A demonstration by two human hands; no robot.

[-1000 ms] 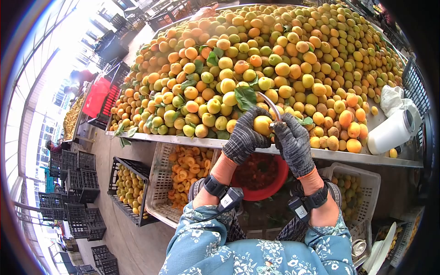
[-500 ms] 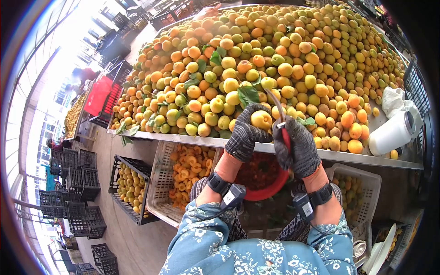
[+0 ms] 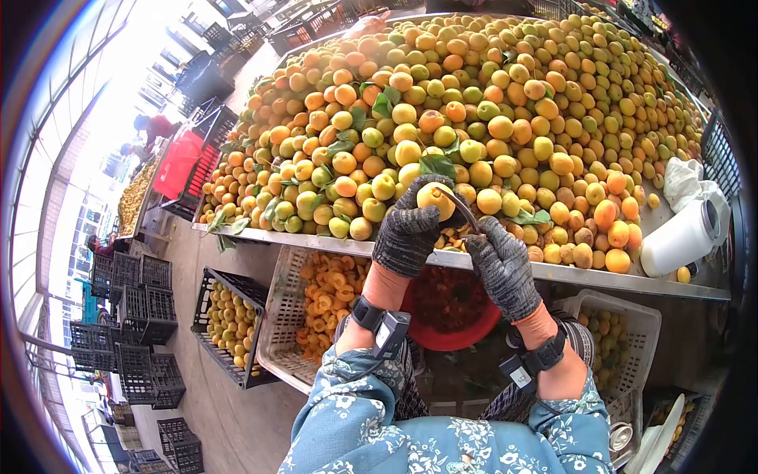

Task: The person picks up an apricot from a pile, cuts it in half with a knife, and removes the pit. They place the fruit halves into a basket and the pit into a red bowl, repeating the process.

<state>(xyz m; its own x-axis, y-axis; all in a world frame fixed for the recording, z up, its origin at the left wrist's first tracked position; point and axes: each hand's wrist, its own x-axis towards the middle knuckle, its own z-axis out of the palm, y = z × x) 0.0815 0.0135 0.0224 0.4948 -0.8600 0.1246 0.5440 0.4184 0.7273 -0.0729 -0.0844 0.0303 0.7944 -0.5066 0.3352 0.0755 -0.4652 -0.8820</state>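
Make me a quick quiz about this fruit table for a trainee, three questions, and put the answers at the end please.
1. Multiple choice: how is the curved knife held? A, in the left hand; B, in the right hand; C, in neither.
2. True or false: in the picture, the white crate just left of the red basin holds cut fruit.
3. Short answer: what is the left hand holding?

Key:
1. B.
2. True.
3. A yellow fruit.
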